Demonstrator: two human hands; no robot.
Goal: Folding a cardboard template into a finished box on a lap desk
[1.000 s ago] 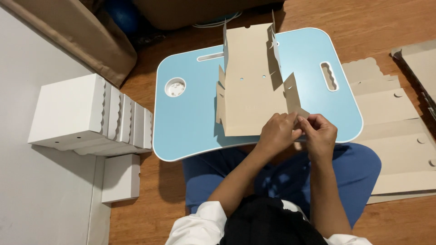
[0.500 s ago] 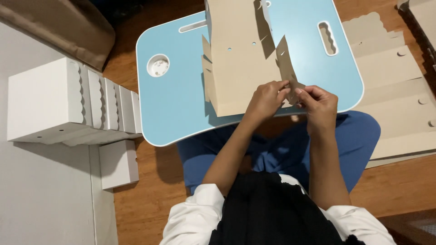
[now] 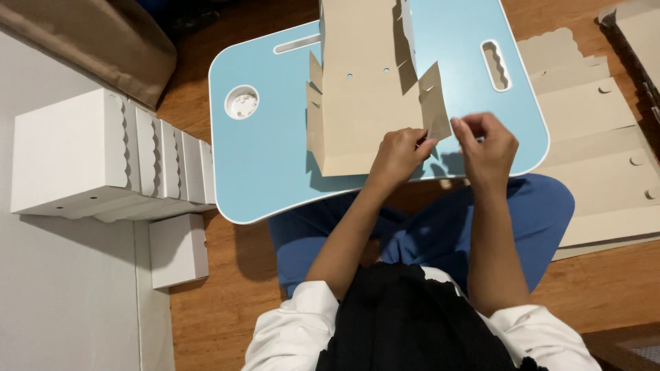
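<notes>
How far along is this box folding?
Done: a row of folded white boxes stands on the left. In hand: the left hand and right hand work a side flap of the half-folded cardboard blank on the blue lap table. Left: flat blanks stacked at right.

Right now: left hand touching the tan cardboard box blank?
Touching. Head view shows left hand fingers pressed on the tan cardboard box blank beside its corner flap.

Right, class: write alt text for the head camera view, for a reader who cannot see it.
Two bare hands, left hand and right hand, work a side flap of a brown cardboard box blank lying on a light blue lap table. White folded boxes stand to the left, flat cardboard sheets to the right.
</notes>
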